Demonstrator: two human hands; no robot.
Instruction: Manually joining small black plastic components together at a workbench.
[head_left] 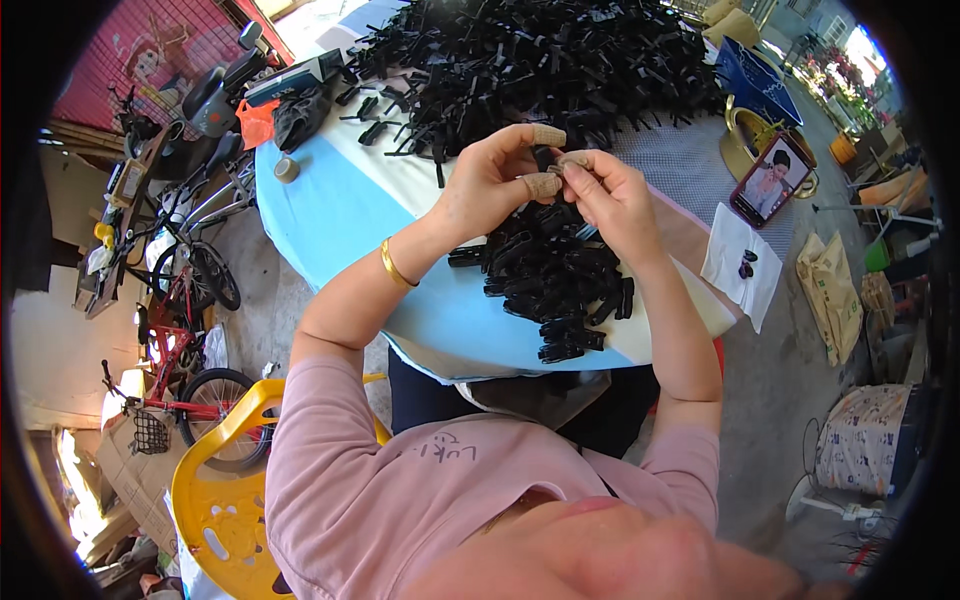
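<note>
Black piece (543, 158), one, between two hands (492, 180) (618, 205); black piles (540, 70) (550, 280), two.

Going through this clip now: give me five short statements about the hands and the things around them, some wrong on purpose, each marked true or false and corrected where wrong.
1. The left hand has a small black piece between its thumb and index finger, with the right hand close against it. True.
2. The gold bracelet is on the right arm. False: it is on the left arm.
3. The large black heap lies on the far side of the table, beyond the hands. True.
4. The phone is left of the smaller black pile. False: it is to the right.
5. Tan coverings wrap the left thumb and index fingertips. True.
</note>
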